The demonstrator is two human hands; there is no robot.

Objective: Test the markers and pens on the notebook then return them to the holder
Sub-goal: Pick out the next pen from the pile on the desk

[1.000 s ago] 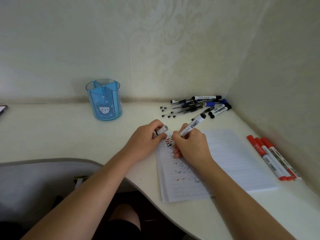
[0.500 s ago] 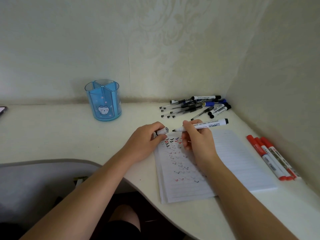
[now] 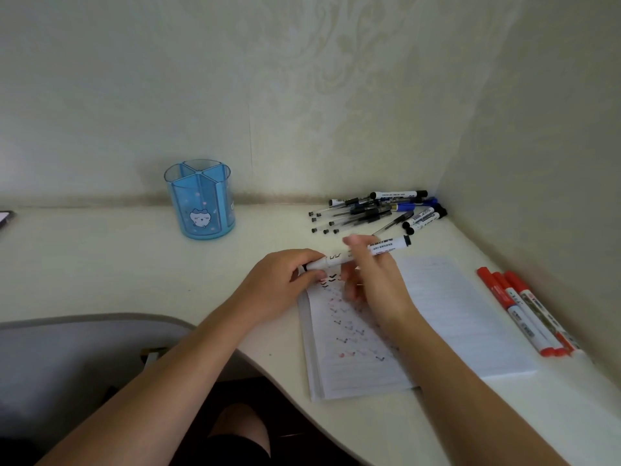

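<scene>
A white marker with black ends (image 3: pixel 386 246) lies level above the top of the open notebook (image 3: pixel 453 314). My left hand (image 3: pixel 279 284) grips its capped left end. My right hand (image 3: pixel 379 284), blurred by motion, holds the barrel further right, thumb on top. The notebook's left page carries rows of black and red tick marks. The blue see-through pen holder (image 3: pixel 201 203), split into compartments, stands empty at the back left of the desk.
A pile of black and blue pens and markers (image 3: pixel 369 210) lies in the back right corner. Three red markers (image 3: pixel 524 311) lie side by side right of the notebook, near the wall. A dark device (image 3: pixel 5 218) pokes in at the left edge. A grey chair (image 3: pixel 67 358) sits below the desk's curved edge.
My right hand lifted the marker off the page, turned it level and brought its tip to the cap in my left hand. The cap and marker now meet.
</scene>
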